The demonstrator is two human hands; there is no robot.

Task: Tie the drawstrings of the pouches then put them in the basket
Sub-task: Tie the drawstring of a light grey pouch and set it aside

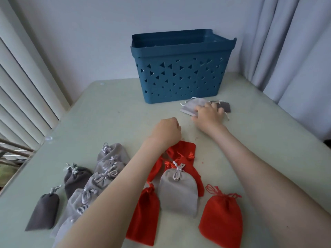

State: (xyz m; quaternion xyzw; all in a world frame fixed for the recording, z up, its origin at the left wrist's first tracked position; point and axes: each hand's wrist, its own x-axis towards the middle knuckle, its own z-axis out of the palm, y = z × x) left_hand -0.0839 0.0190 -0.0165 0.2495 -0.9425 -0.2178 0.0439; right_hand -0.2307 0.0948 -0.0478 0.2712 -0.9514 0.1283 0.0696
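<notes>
A blue basket [180, 76] with triangle cut-outs stands at the back of the table. In front of it, to the right, lie a flat light grey pouch [192, 107] and a dark grey pouch [224, 106]. My right hand [209, 116] rests on them with its fingers spread over both. My left hand [167, 131] hovers mid-table, fingers curled into a fist with nothing visible in it. Near me lie tied pouches: a light grey one [179, 190], red ones [221, 219] [143, 213], a row of light grey ones [100, 179], and dark grey ones [44, 212] [75, 178].
The pale green table [111, 111] ends at a white wall behind the basket. Vertical blinds [23, 97] hang on the left and curtains [295, 51] on the right. Bare tabletop lies left of the basket.
</notes>
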